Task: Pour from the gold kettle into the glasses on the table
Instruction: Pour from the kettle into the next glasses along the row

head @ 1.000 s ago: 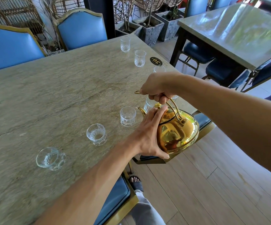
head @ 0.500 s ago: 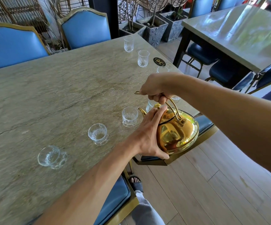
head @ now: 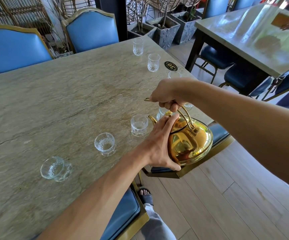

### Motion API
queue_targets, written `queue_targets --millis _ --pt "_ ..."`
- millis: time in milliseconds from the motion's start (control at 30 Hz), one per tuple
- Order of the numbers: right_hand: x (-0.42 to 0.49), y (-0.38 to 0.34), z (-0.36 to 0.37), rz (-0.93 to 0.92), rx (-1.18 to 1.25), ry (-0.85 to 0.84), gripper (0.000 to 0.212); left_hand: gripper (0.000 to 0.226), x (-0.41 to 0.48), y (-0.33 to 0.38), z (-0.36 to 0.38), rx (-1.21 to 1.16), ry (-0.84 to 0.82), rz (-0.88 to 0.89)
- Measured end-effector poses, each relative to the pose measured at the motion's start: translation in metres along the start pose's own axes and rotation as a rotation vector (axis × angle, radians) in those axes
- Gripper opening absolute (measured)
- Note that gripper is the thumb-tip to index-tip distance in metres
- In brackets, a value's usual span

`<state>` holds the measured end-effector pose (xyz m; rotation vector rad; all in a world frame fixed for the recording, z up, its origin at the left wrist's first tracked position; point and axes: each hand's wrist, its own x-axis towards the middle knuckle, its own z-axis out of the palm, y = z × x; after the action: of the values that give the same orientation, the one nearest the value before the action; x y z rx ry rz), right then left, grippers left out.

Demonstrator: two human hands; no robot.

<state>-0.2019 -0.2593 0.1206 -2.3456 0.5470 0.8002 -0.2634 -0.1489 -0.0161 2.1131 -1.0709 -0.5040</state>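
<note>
A gold kettle (head: 190, 142) hangs tilted over the table's right edge, spout toward a small glass (head: 139, 125). My right hand (head: 168, 96) grips its arched handle from above. My left hand (head: 159, 144) lies flat against the kettle's side, fingers straight and reaching to the lid, thumb under the base. Two more low glasses (head: 105, 144) (head: 55, 168) stand in a row to the left. Another glass (head: 160, 113) shows partly behind the spout. Tall glasses (head: 153, 62) (head: 137, 46) stand farther back, and one rim (head: 174, 74) peeks above my right wrist.
The stone table (head: 53, 101) bears a black number disc (head: 170, 65). Blue chairs (head: 91, 30) line the far side, and one chair (head: 216, 135) sits under the kettle. A second table (head: 254, 40) stands at the right, planters (head: 166, 32) behind. My sandalled foot (head: 145, 194) is on the wood floor.
Hands and kettle hold almost the same pose. The view has shifted slightly, so the glasses sit a little further right in frame.
</note>
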Motion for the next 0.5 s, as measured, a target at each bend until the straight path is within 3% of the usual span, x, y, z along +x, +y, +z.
queue_targets --millis 500 --pt "-0.0015 0.0054 0.0025 -0.010 0.020 0.016 0.024 0.147 -0.0041 0.0068 0.0020 0.011 0.015 0.023"
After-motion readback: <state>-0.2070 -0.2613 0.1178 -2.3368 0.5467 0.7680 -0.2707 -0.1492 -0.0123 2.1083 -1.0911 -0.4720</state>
